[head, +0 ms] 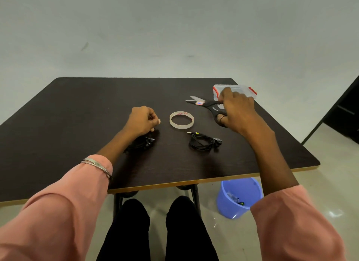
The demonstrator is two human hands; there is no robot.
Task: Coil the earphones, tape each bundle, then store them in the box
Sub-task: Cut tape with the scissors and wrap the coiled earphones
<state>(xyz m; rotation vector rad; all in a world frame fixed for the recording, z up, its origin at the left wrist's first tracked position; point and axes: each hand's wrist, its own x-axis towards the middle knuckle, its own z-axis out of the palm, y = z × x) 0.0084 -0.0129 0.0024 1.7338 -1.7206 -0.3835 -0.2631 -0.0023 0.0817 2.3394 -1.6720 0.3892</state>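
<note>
Two coiled black earphone bundles lie on the dark table (77, 109). One earphone bundle (204, 142) is in the middle, with its jack pointing left. The other earphone bundle (142, 143) is partly hidden under my left wrist. My left hand (142, 120) hovers above it with curled fingers, pinching a small pale bit that looks like tape (159, 121). A clear tape roll (181, 119) lies flat between my hands. My right hand (238, 110) holds the black scissors (206, 104) by the handles, thumb in a loop, blades resting on the table. Behind it is the clear box with red latches (236, 88), lid closed.
A blue plastic bucket (240, 195) with scraps inside stands on the floor under the table's right front corner. My knees are under the front edge. A dark cabinet edge (343, 109) is at the far right.
</note>
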